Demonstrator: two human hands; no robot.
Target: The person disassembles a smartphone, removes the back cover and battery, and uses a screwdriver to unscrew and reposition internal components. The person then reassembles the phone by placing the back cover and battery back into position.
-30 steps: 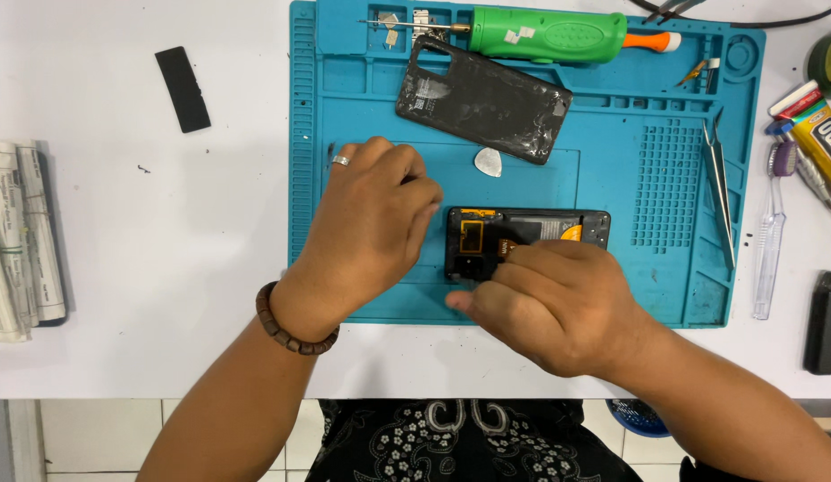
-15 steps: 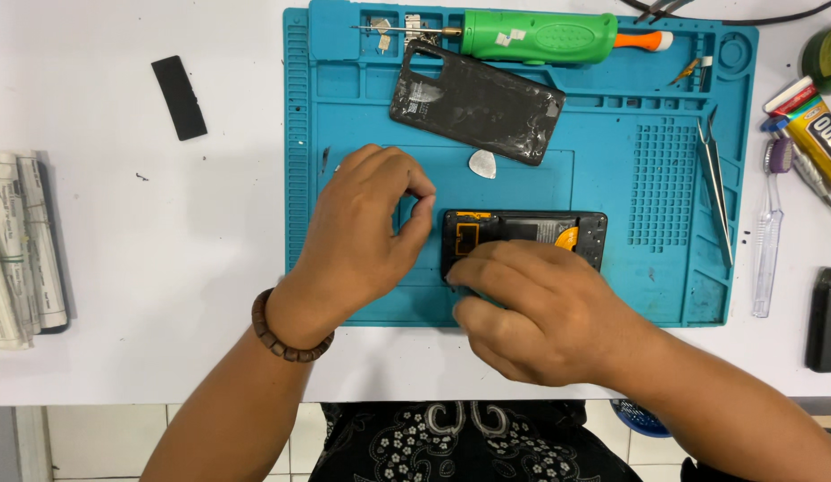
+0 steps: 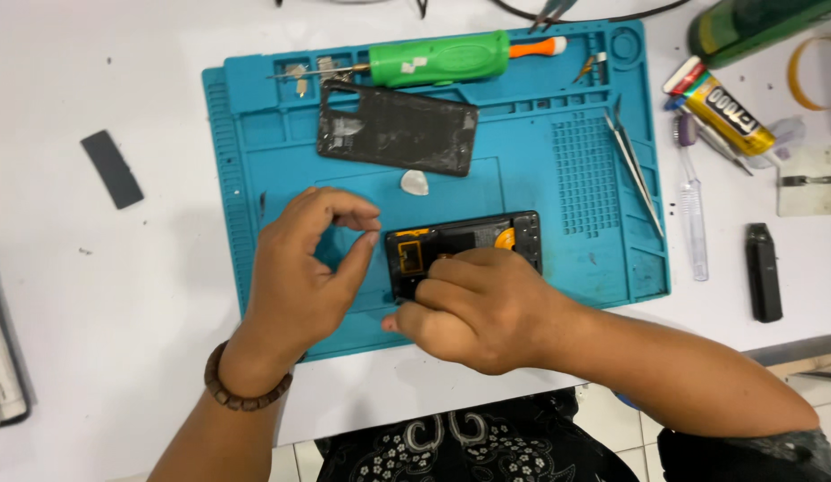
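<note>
An opened black phone (image 3: 469, 239) with orange parts inside lies on the blue work mat (image 3: 594, 268). My right hand (image 3: 478, 308) rests over its near half, fingers curled and pressing it down. My left hand (image 3: 308, 268) hovers just left of the phone, with thumb and forefinger tips pinched together in a ring near the phone's left edge. Whether something tiny sits between those tips I cannot tell. A brown bead bracelet circles my left wrist.
On the mat's far side lie a black back cover (image 3: 398, 129), a white pick (image 3: 415, 182), a green screwdriver (image 3: 442, 58) and tweezers (image 3: 634, 170). Right of the mat are a glue tube (image 3: 723, 105), a clear brush (image 3: 694, 214) and a small black device (image 3: 764, 272). A black strip (image 3: 112, 168) lies left.
My left hand has drawn its fingers back from the phone's left edge and pinched thumb to forefinger. My right hand stays on the phone.
</note>
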